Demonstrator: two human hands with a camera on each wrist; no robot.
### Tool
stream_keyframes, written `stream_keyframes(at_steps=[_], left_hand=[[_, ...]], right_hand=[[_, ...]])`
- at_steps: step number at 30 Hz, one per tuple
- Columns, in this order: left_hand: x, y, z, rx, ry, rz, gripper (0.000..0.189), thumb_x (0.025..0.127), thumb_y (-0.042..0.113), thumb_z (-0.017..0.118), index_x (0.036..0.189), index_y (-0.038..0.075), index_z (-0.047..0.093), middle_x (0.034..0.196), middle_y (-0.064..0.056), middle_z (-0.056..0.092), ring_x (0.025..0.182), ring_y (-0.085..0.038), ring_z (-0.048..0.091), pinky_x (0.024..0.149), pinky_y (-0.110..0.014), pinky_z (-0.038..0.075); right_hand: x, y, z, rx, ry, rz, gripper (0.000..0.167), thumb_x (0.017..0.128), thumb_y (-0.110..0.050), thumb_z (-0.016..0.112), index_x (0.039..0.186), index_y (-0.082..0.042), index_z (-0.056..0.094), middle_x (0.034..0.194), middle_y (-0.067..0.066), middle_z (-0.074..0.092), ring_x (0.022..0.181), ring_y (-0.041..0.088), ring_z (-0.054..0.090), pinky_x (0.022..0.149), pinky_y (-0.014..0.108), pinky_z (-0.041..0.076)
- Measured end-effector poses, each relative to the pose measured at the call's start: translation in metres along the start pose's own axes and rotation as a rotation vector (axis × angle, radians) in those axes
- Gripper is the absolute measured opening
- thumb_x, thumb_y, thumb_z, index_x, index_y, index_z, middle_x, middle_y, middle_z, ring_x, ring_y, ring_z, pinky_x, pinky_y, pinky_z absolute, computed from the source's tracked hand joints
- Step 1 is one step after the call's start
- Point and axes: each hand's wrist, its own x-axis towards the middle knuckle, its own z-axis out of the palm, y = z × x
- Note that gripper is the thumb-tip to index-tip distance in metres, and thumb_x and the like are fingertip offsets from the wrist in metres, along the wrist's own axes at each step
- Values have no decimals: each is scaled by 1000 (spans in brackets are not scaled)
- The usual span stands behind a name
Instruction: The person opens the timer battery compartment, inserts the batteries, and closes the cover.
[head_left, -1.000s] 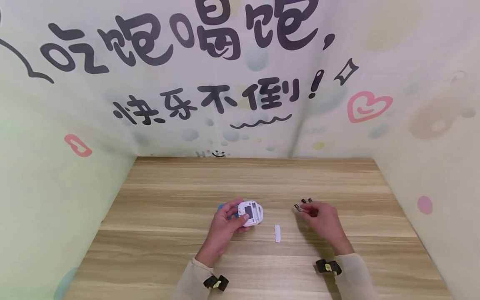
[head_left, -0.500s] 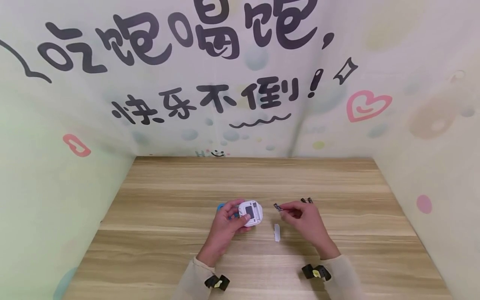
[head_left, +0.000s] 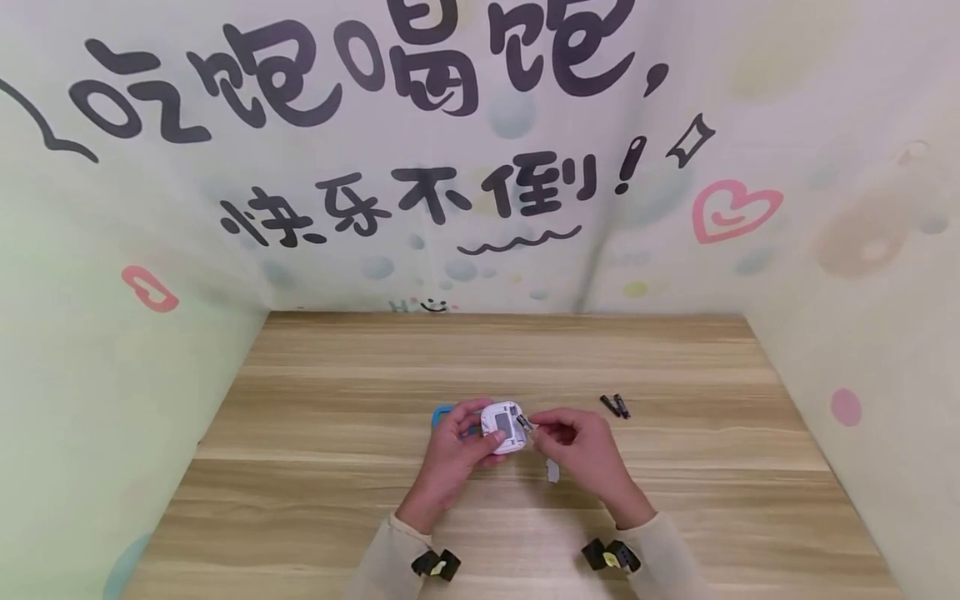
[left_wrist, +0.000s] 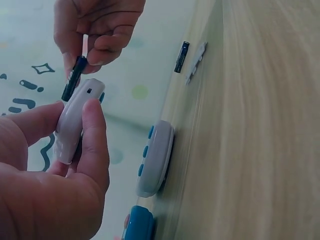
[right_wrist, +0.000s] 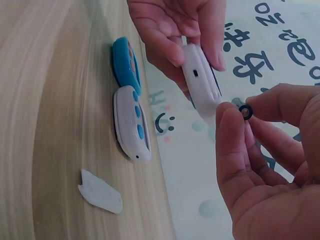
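Wood-grain tabletop (head_left: 337, 358) is enclosed on three sides by pale walls (head_left: 892, 350). Walls are printed with bold black Chinese lettering (head_left: 438, 200), pink hearts (head_left: 731, 221) and pastel dots (head_left: 512, 115). Left wall (head_left: 112, 400) is tinted faintly green. Scene is softly lit.

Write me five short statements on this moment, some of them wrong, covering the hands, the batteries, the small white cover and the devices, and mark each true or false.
1. The right hand pinches a battery. True.
2. The left hand holds the blue device. False: the left hand holds a white device; the blue device is on the table.
3. Two more batteries lie on the table. True.
4. The small white cover is fitted to the held device. False: the small white cover lies on the table, apart from it.
5. A second white device, with blue buttons, rests on the table. True.
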Motion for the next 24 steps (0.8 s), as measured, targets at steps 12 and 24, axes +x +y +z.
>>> stream_keyframes(at_steps=[12, 24], left_hand=[[1, -1, 4, 26, 11, -30, 56, 94, -4, 76, 144, 3, 53, 125, -18, 62, 93, -19, 75, 82, -38, 69], [1, -4, 2, 27, -32, -51, 56, 95, 0, 76, 147, 4, 53, 128, -18, 61, 89, -20, 77, 82, -40, 69]], right_hand=[[-3, -12, 13, -212, 47, -64, 25, 86, 2, 76, 105, -12, 84, 77, -3, 71, 65, 5, 60, 53, 19, 53], [-2, -11, 15, -286, 39, -127, 19, 89, -8, 83, 108, -11, 84, 78, -6, 65, 67, 4, 55, 55, 18, 51]])
